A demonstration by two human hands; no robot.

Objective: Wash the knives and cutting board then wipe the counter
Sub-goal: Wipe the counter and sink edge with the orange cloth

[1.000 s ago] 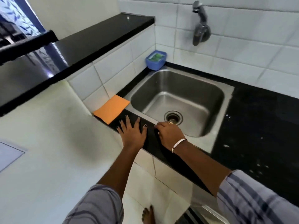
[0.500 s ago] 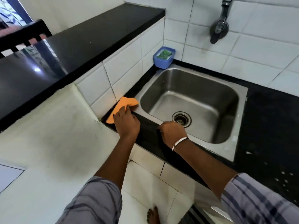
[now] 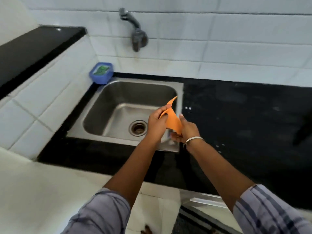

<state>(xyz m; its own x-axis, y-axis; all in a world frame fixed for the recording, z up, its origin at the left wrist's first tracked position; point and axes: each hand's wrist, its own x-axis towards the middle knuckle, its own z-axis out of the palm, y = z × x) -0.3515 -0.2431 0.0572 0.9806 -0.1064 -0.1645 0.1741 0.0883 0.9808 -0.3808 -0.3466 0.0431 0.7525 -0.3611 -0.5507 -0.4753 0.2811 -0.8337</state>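
A: Where is the cloth now, and who has it?

B: I see the orange cloth (image 3: pixel 173 122) in the air, above the near right corner of the steel sink (image 3: pixel 181 92), between my two hands. My left hand (image 3: pixel 157 123) pinches its upper edge with curled fingers. My right hand (image 3: pixel 187 130) holds the lower part. The thumb stands up along the right edge, and the other fingers are under the cloth, partly hidden.

A: How will it handle?

B: I judge it is thin, light and soft. One corner points up and away, and the middle bends between the hands, so it keeps no shape of its own. If it is wet it may slip a little, but it cannot break. I would take it by two edges, as now, to fold it or open it flat, and then press it down with the whole palm.

A: And the knives, the cutting board?

B: I see none of them in this view, and no water that I can make out comes from the wall tap (image 3: pixel 137 38). So I think wiping is the step in hand. The black counter (image 3: pixel 236 115) to the right of the sink has small water drops (image 3: pixel 188 108) just beside the rim. A blue soap dish (image 3: pixel 101 73) stands at the far left corner.
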